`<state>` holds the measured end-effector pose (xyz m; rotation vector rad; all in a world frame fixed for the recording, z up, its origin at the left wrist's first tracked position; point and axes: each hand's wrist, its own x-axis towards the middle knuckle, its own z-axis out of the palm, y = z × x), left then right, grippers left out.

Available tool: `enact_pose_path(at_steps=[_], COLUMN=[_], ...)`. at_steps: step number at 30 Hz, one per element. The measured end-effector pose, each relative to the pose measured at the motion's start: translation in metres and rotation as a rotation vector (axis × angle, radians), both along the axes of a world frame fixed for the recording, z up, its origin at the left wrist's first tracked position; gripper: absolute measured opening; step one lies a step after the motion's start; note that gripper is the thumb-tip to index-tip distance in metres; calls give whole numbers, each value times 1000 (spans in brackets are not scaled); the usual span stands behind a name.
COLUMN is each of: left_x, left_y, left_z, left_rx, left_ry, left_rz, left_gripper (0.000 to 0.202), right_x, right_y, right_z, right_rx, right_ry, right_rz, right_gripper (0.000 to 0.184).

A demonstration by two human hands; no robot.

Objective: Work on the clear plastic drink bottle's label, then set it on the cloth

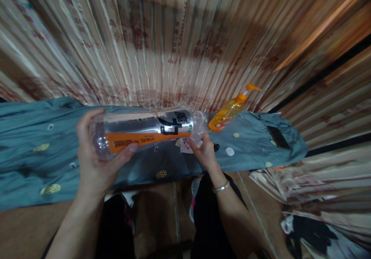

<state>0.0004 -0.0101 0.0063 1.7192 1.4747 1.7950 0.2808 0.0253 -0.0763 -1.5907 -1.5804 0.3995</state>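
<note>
My left hand grips the base end of a clear plastic bottle with an orange and black label. The bottle is held sideways above a table draped in blue-grey cloth. My right hand is closed at the bottle's neck end, fingers pinched near its mouth. Small pale scraps lie on the cloth just under that hand. A white bottle cap rests on the cloth to the right of my right hand.
An orange pump bottle stands tilted at the cloth's far edge. A dark flat phone-like object lies at the right end. Striped curtains hang behind. Crumpled fabric is piled at the lower right.
</note>
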Motion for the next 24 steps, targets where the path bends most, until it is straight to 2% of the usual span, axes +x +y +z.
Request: enact_pose_path(at_steps=[24], left_x=[-1], left_y=[-1], left_z=[0], left_rx=[7], left_ry=[24], left_rz=[18], left_gripper=[90], right_x=[-1], right_y=[0], right_z=[0], right_rx=[26], right_ry=[12], right_rz=[5], right_gripper=[47])
